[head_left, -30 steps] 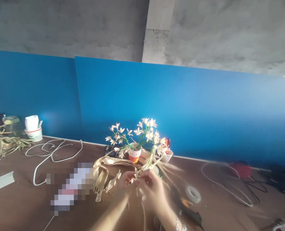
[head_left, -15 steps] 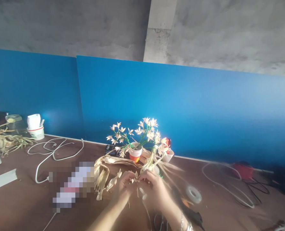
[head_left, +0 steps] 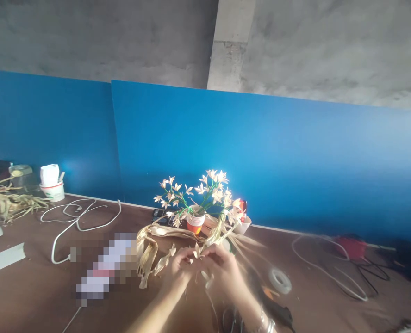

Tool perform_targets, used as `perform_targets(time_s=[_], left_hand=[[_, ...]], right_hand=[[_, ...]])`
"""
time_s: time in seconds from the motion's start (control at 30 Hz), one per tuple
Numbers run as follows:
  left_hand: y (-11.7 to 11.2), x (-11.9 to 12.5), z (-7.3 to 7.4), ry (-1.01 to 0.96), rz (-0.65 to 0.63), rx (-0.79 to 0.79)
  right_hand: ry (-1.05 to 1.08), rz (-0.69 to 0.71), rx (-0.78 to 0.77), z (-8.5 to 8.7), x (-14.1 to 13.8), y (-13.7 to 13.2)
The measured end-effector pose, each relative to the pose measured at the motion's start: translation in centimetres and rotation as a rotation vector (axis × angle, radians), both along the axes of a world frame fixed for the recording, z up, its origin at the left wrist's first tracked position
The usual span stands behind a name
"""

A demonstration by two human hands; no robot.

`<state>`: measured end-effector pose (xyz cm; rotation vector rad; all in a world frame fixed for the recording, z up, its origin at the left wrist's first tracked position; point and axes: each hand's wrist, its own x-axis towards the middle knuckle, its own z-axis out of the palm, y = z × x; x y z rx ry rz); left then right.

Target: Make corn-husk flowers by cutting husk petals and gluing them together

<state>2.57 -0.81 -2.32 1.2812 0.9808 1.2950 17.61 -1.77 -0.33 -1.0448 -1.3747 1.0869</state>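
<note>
Cream flower (head_left: 197,251), held between both hands' fingers (head_left: 215,251)

Blue partition (head_left: 278,162), red box (head_left: 354,248) perhaps

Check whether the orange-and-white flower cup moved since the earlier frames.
No, the cup shows no visible shift either way against the blue partition.

Looking from the head — forward and a bit down, over a brown table (head_left: 28,305). Facing a blue wall (head_left: 198,134) close by.
</note>
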Motion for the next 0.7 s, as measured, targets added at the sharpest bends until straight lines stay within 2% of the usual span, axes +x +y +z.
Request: perform_targets(time_s=[0.17, 0.33, 0.5, 0.7], left_hand=[[0.11, -0.14, -0.51, 0.032, 0.019, 0.019], [0.11, -0.12, -1.01, 0.048, 0.043, 0.113], [-0.35, -0.11, -0.98, 0.133, 0.325, 0.338], [-0.62, -0.04, -0.87, 0.347, 0.347, 0.582]], right_hand=[[0.231, 0.016, -0.13, -0.41, -0.48, 0.29], [0.41, 0.021, -0.259, -0.87, -0.4, 0.36], [0.459, 0.011, -0.292, -0.81, -0.21, 0.31], [0.408, 0.006, -0.232, -0.67, -0.79, 0.25]])
